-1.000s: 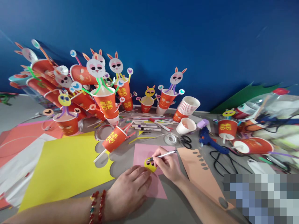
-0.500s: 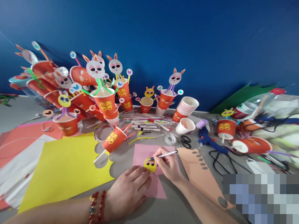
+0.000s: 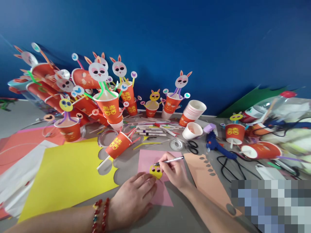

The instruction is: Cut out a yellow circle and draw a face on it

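A small yellow paper disc (image 3: 155, 175) with two dark eyes ringed in pink lies on a pink sheet (image 3: 145, 156). My left hand (image 3: 136, 197) rests flat with the fingertips on the disc's lower left edge, fingers extended. Pinched in my right hand (image 3: 175, 171) is a black and white pen (image 3: 173, 160), its tip at the top of the disc, just above the eyes. Below the disc the pink sheet narrows to a pointed piece beside my left hand.
Left lies a yellow sheet (image 3: 70, 174); right, a peach sheet (image 3: 206, 181) with cut holes. Behind are a tipped red cup (image 3: 118, 145), markers (image 3: 152, 131), tape (image 3: 176, 144), scissors (image 3: 192, 147), a blue glue gun (image 3: 220, 149) and several rabbit-faced cups (image 3: 108, 105).
The view has shifted very slightly. The pen tip has moved a little up and left over the disc; my left hand has stayed in place.
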Tool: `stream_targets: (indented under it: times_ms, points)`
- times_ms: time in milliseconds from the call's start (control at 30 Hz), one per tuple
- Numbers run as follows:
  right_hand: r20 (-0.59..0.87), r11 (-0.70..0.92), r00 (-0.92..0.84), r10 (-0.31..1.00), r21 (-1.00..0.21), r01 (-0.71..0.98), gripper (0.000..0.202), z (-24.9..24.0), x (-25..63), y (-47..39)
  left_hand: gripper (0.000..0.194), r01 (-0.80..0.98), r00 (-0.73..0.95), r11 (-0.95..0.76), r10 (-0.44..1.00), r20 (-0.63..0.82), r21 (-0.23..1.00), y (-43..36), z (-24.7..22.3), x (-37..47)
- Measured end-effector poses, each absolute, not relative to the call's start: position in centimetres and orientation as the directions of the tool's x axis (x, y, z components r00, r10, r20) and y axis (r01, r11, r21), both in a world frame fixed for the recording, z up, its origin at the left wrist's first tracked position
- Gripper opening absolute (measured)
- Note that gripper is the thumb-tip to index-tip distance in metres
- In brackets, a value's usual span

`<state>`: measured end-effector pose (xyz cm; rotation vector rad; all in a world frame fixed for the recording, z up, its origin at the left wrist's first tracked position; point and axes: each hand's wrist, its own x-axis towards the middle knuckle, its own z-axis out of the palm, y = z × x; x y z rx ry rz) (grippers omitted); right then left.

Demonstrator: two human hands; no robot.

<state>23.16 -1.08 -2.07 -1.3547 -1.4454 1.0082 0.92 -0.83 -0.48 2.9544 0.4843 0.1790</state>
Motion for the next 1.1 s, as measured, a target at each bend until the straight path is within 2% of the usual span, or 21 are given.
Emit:
stream_targets:
  times_ms: [167, 567, 800, 1100]
  points:
    - [0.097, 0.076, 0.059, 0.994, -0.955, 0.286, 0.017, -2.32, 23.26, -1.14, 0.05, 0.304, 0.944, -0.94, 0.319, 0.084, 0.154, -0.87, -0.59, 0.88]
    - [0.099, 0.088, 0.012, 0.995, -0.931, 0.354, 0.018, -1.8, 23.15, -1.02, 0.049, 0.306, 0.942, -0.935, 0.325, 0.089, 0.178, -0.83, -0.46, 0.87]
    - [0.116, 0.079, 0.088, 0.989, -0.936, 0.344, 0.02, -2.26, 23.34, -1.34, 0.05, 0.308, 0.943, -0.934, 0.325, 0.073, 0.181, -0.98, -0.73, 0.85]
    - [0.099, 0.075, 0.054, 0.994, -0.938, 0.339, 0.018, -2.0, 23.25, -1.19, 0.051, 0.313, 0.941, -0.929, 0.331, 0.068, 0.197, -0.95, -0.67, 0.77]
